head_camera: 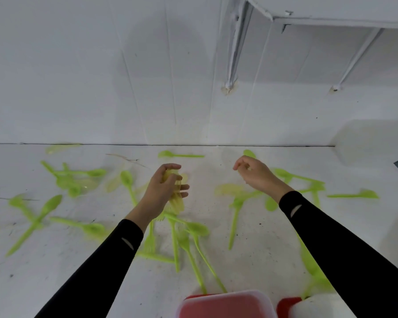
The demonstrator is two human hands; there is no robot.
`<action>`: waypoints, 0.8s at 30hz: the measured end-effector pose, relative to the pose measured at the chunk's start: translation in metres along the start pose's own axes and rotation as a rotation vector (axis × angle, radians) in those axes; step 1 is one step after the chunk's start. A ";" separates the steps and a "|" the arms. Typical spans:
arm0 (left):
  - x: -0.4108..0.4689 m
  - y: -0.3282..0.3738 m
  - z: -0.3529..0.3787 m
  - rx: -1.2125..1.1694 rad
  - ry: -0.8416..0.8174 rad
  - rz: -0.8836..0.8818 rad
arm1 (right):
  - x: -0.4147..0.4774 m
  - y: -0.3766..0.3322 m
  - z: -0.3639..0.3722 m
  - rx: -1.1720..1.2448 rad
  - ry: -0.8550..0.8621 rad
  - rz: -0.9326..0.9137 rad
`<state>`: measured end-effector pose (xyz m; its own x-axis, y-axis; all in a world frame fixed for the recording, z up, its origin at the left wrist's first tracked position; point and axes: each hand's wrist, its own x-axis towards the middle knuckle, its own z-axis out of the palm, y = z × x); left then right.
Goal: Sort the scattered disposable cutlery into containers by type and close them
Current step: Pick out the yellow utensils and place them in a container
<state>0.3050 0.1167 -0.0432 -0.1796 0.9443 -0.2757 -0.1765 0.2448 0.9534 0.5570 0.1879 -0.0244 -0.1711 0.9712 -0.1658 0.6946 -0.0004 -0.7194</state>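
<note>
Head view: yellow cutlery in left hand; right hand nearby

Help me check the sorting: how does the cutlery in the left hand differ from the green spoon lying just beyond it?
The bundle is pale yellow and see-through; the spoon is green. The left hand grips the bundle above the table; the spoon lies flat, untouched. The bundle is several pieces; the spoon is one. Both look plastic.

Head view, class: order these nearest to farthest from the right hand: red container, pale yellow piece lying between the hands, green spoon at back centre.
1. Pale yellow piece: just left of right hand.
2. Green spoon: back centre.
3. Red container: front, bottom edge.
</note>
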 end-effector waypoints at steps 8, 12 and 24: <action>0.004 -0.009 0.011 0.098 -0.072 0.001 | 0.007 0.027 0.036 -0.492 -0.293 -0.153; 0.002 -0.012 0.015 0.122 -0.131 0.003 | 0.010 0.030 0.042 -0.544 -0.168 -0.171; -0.019 -0.002 0.040 0.064 -0.207 0.215 | -0.038 -0.046 0.025 0.200 -0.087 -0.173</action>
<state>0.3469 0.1075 -0.0349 -0.0039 0.9991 -0.0421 -0.0933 0.0415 0.9948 0.5138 0.1448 -0.0018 -0.3405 0.9368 -0.0800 0.4998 0.1082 -0.8594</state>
